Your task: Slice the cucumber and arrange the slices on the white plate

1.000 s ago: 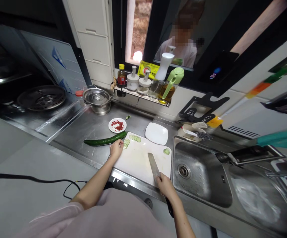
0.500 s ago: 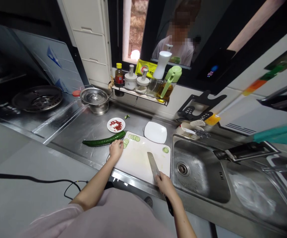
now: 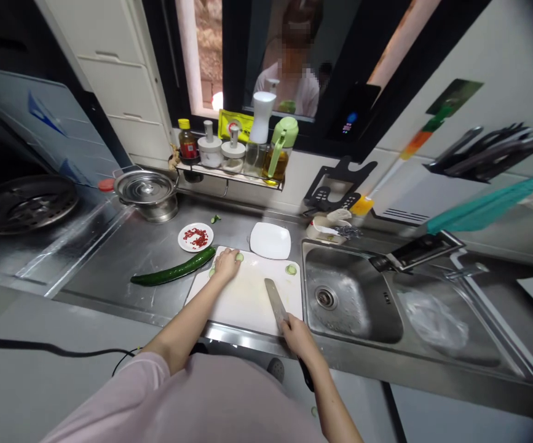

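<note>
My right hand (image 3: pixel 295 334) is wrapped round the black handle of a kitchen knife (image 3: pixel 275 301). Its broad blade lies low over the right half of a white cutting board (image 3: pixel 243 307). At the board's upper left, my left hand (image 3: pixel 227 266) has its fingers bent down onto cucumber slices (image 3: pixel 239 257), mostly hidden beneath them. A small pile of cucumber slices (image 3: pixel 291 269) sits at the board's upper right corner. Left of the board rests a long green cucumber (image 3: pixel 171 274), its right end close to the board.
Behind the board are a plate of chopped red pieces (image 3: pixel 195 246) and a white square plate (image 3: pixel 270 240). A steel sink (image 3: pixel 353 314) lies to the right. Seasoning jars and bottles stand on a wall rack (image 3: pixel 233 175). A lidded pot (image 3: pixel 155 206) stands at the back left.
My left hand has moved from the left-edge slices up and right onto the row of slices at the board's top. My right hand keeps the knife in nearly the same place. The view has shifted right.
</note>
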The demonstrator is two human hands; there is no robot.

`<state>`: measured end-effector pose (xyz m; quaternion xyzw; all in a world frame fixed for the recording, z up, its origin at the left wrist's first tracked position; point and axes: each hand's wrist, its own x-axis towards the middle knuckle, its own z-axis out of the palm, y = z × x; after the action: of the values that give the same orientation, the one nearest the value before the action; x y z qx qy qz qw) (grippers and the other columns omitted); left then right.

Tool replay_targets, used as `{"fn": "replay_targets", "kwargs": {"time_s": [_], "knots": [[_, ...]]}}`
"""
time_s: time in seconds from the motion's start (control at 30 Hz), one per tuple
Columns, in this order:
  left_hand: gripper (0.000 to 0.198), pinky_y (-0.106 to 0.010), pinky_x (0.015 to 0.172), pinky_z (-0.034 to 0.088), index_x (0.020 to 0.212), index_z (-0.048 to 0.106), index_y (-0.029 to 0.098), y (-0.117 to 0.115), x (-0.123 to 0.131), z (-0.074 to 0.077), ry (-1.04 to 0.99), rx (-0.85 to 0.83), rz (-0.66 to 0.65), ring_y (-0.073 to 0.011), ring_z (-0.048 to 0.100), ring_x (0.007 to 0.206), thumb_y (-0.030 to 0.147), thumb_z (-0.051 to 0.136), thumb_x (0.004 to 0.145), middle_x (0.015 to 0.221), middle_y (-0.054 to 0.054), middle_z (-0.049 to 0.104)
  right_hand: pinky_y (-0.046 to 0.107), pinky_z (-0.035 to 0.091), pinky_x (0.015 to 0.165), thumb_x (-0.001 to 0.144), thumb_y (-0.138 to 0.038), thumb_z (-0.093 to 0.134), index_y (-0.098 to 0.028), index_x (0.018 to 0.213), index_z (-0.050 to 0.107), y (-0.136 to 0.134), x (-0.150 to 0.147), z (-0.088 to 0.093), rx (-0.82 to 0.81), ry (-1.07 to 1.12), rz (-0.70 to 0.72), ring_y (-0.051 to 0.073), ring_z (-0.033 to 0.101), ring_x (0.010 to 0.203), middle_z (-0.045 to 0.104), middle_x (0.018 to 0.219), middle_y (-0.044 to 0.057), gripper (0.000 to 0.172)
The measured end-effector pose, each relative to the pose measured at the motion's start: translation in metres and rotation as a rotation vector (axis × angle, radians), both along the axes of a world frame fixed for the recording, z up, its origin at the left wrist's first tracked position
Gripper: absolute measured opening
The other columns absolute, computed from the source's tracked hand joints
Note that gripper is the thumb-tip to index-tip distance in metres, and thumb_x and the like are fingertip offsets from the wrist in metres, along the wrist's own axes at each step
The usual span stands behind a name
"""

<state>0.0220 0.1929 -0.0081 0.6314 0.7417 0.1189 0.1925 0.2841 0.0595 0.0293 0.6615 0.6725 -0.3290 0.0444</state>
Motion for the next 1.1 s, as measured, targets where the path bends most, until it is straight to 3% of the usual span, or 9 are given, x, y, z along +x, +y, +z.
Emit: {"fn": "replay_targets", "kwargs": {"time_s": [0.13, 0.3, 0.5, 0.67, 0.83, 1.1], "knots": [[0.037, -0.038, 0.094, 0.040, 0.123, 0.060, 0.023, 0.008, 0.007, -0.002, 0.088, -0.034, -0.033, -0.0282, 0.052, 0.113, 0.029, 0.048, 0.089, 0.123, -0.014, 0.057, 0.023, 0.036, 0.074, 0.094, -0.028, 0.037, -0.015, 0.104, 0.063, -0.004, -0.001, -0.001, 0.004, -0.016, -0.019, 0.019, 0.061, 0.094, 0.070, 0.101, 0.011, 0.031], [0.031, -0.034, 0.091, 0.041, 0.115, 0.064, 0.026, 0.007, 0.007, -0.003, 0.064, 0.025, -0.027, -0.0252, 0.054, 0.110, 0.025, 0.050, 0.087, 0.119, -0.010, 0.061, 0.023, 0.034, 0.071, 0.095, -0.030, 0.036, -0.015, 0.104, 0.062, -0.005, -0.002, -0.003, -0.014, -0.052, -0.018, 0.019, 0.062, 0.093, 0.070, 0.100, 0.011, 0.031], [0.025, -0.027, 0.079, 0.044, 0.101, 0.068, 0.024, -0.001, 0.006, -0.003, -0.203, -0.029, 0.065, -0.0182, 0.062, 0.091, 0.020, 0.051, 0.084, 0.099, -0.003, 0.070, 0.023, 0.032, 0.071, 0.095, -0.029, 0.035, -0.016, 0.103, 0.061, -0.004, -0.006, -0.003, -0.003, -0.037, 0.015, 0.018, 0.062, 0.093, 0.069, 0.098, 0.009, 0.030], [0.023, -0.023, 0.068, 0.045, 0.097, 0.071, 0.020, -0.020, 0.014, -0.010, -0.395, -0.133, -0.043, -0.0139, 0.062, 0.072, 0.020, 0.057, 0.078, 0.080, -0.001, 0.070, 0.024, 0.031, 0.066, 0.095, -0.029, 0.037, -0.016, 0.104, 0.059, -0.002, -0.015, 0.004, -0.004, -0.073, 0.041, 0.019, 0.063, 0.090, 0.069, 0.097, 0.010, 0.027], [0.022, -0.025, 0.073, 0.045, 0.095, 0.071, 0.022, -0.034, 0.023, -0.007, -0.317, -0.154, -0.083, -0.0155, 0.063, 0.077, 0.021, 0.057, 0.078, 0.080, 0.000, 0.071, 0.025, 0.032, 0.066, 0.097, -0.033, 0.035, -0.018, 0.109, 0.057, 0.000, -0.022, 0.010, 0.002, -0.116, 0.074, 0.020, 0.063, 0.091, 0.069, 0.099, 0.011, 0.030], [0.023, -0.033, 0.088, 0.042, 0.099, 0.068, 0.025, -0.034, 0.021, 0.000, -0.115, -0.133, -0.102, -0.0211, 0.062, 0.097, 0.022, 0.056, 0.079, 0.096, -0.002, 0.072, 0.027, 0.036, 0.072, 0.098, -0.035, 0.030, -0.019, 0.109, 0.059, 0.001, -0.028, 0.013, 0.035, -0.179, 0.123, 0.022, 0.064, 0.093, 0.070, 0.099, 0.012, 0.035]]}}
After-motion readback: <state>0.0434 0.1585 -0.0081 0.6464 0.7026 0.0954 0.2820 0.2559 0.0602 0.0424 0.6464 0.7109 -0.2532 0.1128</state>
